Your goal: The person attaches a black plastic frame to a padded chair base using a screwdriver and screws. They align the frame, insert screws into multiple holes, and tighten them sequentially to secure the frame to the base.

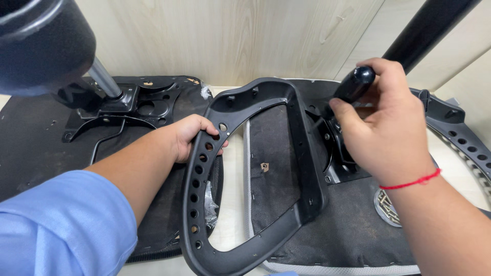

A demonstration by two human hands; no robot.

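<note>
My left hand (192, 137) grips the left side of a black plastic chair armrest loop (202, 179) with a row of round holes, holding it upright on edge. My right hand (386, 125) is closed around the black handle of a screwdriver (354, 84), whose tip points down at the metal bracket (335, 153) on the underside of an upturned chair seat (348, 225). The tip itself is hidden behind the armrest and my fingers.
A second upturned seat (36, 138) with a metal mechanism plate (128, 105) and gas cylinder (105, 79) lies at left. Another perforated armrest (468, 145) is at right. A small dish of screws (386, 207) sits by my right wrist. A wooden wall stands behind.
</note>
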